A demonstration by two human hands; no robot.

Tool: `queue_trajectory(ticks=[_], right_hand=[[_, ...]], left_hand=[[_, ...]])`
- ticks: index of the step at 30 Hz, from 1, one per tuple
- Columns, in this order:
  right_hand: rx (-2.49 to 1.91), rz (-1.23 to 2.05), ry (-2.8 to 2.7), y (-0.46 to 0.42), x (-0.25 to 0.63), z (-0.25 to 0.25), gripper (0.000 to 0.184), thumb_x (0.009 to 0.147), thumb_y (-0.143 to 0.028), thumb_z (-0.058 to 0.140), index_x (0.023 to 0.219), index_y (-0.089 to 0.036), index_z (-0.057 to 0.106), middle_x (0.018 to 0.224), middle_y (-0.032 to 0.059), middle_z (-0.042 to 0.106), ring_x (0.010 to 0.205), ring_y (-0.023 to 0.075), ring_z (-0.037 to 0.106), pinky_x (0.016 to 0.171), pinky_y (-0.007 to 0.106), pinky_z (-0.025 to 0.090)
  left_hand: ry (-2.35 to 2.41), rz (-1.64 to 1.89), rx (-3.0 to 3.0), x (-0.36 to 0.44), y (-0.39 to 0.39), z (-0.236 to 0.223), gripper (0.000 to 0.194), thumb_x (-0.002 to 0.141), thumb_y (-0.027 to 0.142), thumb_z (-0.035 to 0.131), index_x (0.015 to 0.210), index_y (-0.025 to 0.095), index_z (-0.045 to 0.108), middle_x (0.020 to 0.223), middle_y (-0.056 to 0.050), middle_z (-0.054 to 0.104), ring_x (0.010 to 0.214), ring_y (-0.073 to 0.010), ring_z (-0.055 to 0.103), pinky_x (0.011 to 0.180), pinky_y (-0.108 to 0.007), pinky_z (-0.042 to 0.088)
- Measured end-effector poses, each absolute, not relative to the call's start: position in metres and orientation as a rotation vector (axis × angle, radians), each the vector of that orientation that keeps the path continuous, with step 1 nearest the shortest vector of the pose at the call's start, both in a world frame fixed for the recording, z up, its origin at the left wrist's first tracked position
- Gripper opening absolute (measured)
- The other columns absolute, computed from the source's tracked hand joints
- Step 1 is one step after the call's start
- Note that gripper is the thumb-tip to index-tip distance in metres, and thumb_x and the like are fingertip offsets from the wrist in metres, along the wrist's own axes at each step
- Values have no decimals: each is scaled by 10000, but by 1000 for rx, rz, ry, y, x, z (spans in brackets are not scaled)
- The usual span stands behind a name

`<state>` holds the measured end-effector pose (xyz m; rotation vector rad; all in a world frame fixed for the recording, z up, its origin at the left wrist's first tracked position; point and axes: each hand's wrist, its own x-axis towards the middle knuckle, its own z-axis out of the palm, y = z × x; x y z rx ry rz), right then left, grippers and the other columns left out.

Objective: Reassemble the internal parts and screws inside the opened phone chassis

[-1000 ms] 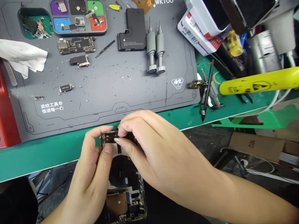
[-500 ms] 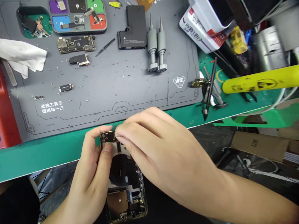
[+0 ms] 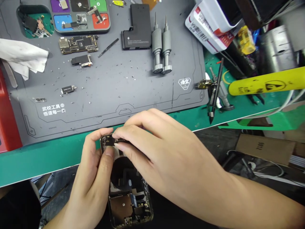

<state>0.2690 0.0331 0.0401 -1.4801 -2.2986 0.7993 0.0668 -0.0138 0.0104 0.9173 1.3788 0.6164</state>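
Note:
An opened phone housing (image 3: 120, 206) stands tilted below the bench edge, its inside facing me, with a dark round patch and a copper-coloured plate. My left hand (image 3: 91, 171) is closed round its left side, the thumb pressing inside near the top. Across the top end reaches my right hand (image 3: 164, 156), its thumb and index finger closing on a small dark part at the housing's upper edge. The fingers hide most of that part. On the grey mat lie a phone circuit board (image 3: 78, 44), a small black module (image 3: 68, 89) and a black phone battery (image 3: 137, 28).
Two grey screwdrivers (image 3: 157, 47) lie beside the battery. A sorting tray (image 3: 82, 31) holds small parts at the top left, near a white cloth (image 3: 26, 57). Tiny screws are scattered over the mat (image 3: 107, 95). Tweezers (image 3: 215, 92) and a yellow tube (image 3: 267, 82) are at the right.
My right thumb has come down, opening a gap from the index finger where the small dark part shows. The housing has tipped slightly; my left hand keeps its hold.

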Motion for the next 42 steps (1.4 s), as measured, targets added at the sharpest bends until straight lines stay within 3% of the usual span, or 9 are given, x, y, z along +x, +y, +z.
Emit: queue_trajectory(ticks=[3, 5, 9, 13, 16, 21, 33, 38, 42], right_hand=[[-1461, 816, -2276, 32, 272, 43, 208, 1123, -84, 666, 1163, -159, 856, 1102, 83, 835, 924, 261, 695, 801, 433, 575], [-1464, 829, -2281, 32, 275, 46, 164, 1147, -143, 690, 1151, -154, 853, 1108, 83, 827, 930, 270, 700, 813, 449, 580], [-1497, 761, -2364, 31, 277, 47, 106, 1118, -176, 764, 1114, -140, 863, 1083, 91, 822, 927, 297, 705, 805, 469, 578], [-1511, 613, -2442, 33, 274, 46, 72, 1085, -132, 814, 1113, -126, 880, 1024, 79, 830, 883, 288, 708, 776, 453, 563], [-1521, 572, -2490, 33, 272, 48, 133, 1015, -41, 833, 1091, -138, 881, 1008, 66, 829, 850, 277, 699, 741, 442, 539], [-1493, 489, -2553, 30, 272, 52, 167, 937, -14, 875, 1033, -151, 871, 974, 59, 822, 817, 288, 688, 720, 456, 524], [-1496, 500, -2506, 33, 265, 46, 146, 937, 7, 843, 1025, -108, 867, 956, 79, 819, 823, 297, 704, 729, 460, 548], [-1530, 500, -2472, 32, 263, 47, 41, 1029, -81, 837, 1016, -114, 856, 943, 75, 808, 824, 294, 700, 741, 462, 556], [-1548, 481, -2477, 34, 262, 47, 85, 1090, -163, 824, 1021, -120, 850, 944, 78, 801, 834, 303, 697, 742, 473, 554]], left_hand=[[1360, 628, 898, 66, -14, 10, 268, 1258, 499, 594, 1517, 457, 652, 1439, 30, 795, 1327, -159, 750, 1004, -247, 600], [1365, 626, 917, 66, -13, 10, 270, 1261, 497, 585, 1520, 456, 651, 1287, 38, 797, 1145, -132, 754, 975, -233, 608], [1369, 600, 952, 67, -11, 10, 254, 1255, 494, 589, 1496, 443, 652, 902, 68, 642, 764, -120, 591, 815, -205, 610], [1383, 573, 982, 67, -11, 9, 273, 1250, 500, 584, 1514, 451, 634, 877, 65, 656, 758, -130, 644, 756, -216, 618], [1373, 554, 1010, 66, -11, 8, 275, 1248, 495, 584, 1521, 490, 619, 802, 71, 551, 713, -135, 609, 679, -199, 580], [1357, 544, 1012, 64, -11, 7, 267, 1243, 507, 576, 1509, 488, 590, 809, 70, 495, 690, -143, 580, 648, -226, 572], [1366, 598, 969, 68, -10, 7, 301, 1208, 469, 620, 1488, 361, 595, 945, 23, 747, 769, -186, 690, 750, -334, 657], [1407, 673, 860, 75, -2, 6, 527, 1101, 570, 771, 1538, 325, 606, 1101, -50, 783, 993, -280, 797, 894, -443, 719], [1414, 678, 858, 78, 3, 3, 585, 1084, 590, 783, 1572, 329, 595, 1168, -70, 798, 1102, -314, 814, 962, -482, 732]])
